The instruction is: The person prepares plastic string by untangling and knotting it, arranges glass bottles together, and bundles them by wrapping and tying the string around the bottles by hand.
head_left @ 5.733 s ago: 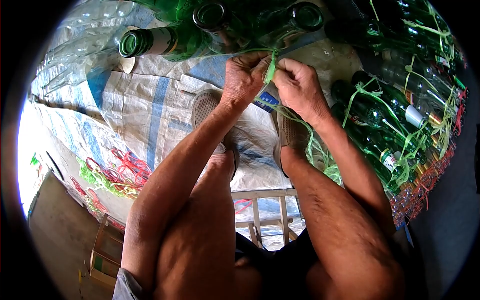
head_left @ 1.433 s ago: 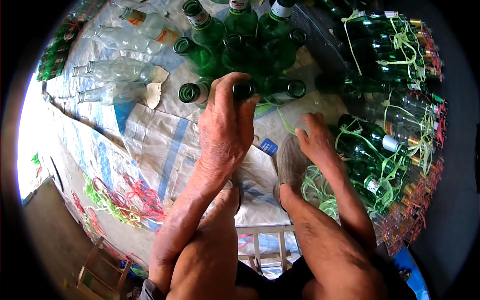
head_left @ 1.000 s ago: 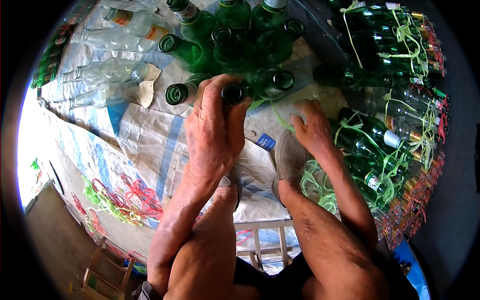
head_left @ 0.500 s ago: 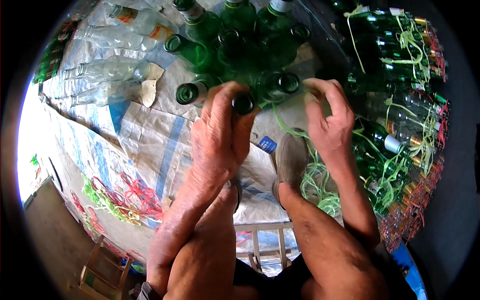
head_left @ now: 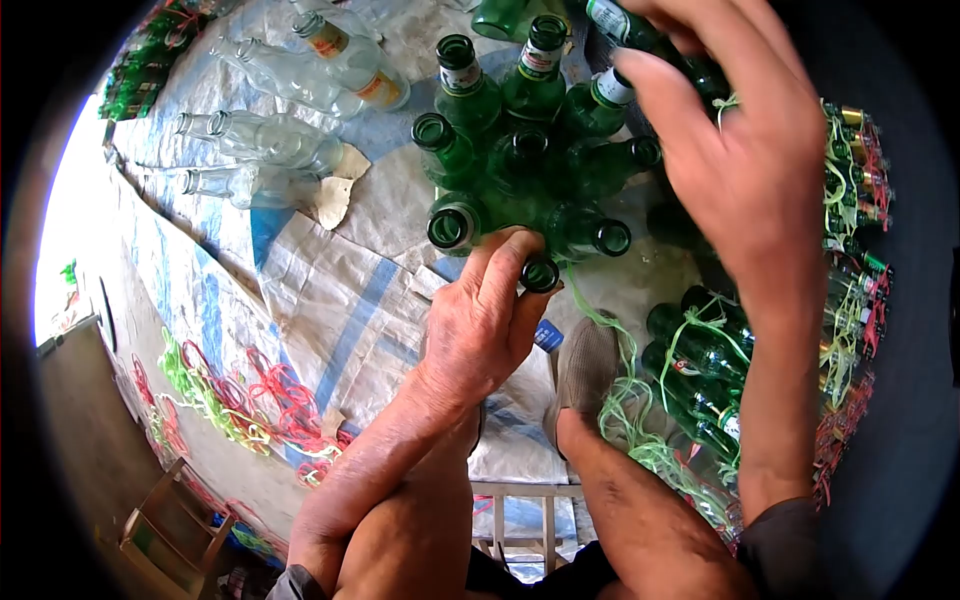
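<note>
My left hand [head_left: 485,325] is closed around the neck of a green glass bottle [head_left: 540,275] at the near side of a standing cluster. Several upright green bottles [head_left: 455,160] make up this cluster, some with white labels on their necks. Above and right of it, my right hand [head_left: 745,150] is stretched out, slightly blurred, with thumb and fingers apart. Closest to its fingertips is another green bottle [head_left: 612,20] with a pale neck label; I see no grip on it. A strand of light green twine [head_left: 590,300] runs from the cluster toward my shoe.
Clear glass bottles [head_left: 300,80] lie at the upper left on a striped woven sheet [head_left: 340,300]. Green bottles bundled with twine [head_left: 700,360] lie at the right. Red and green twine [head_left: 250,390] is heaped at the left, near a small wooden stool [head_left: 175,525].
My right hand has left the near side of the cluster and moved up and right. The left hand keeps its hold on the bottle neck. The whole view has shifted.
</note>
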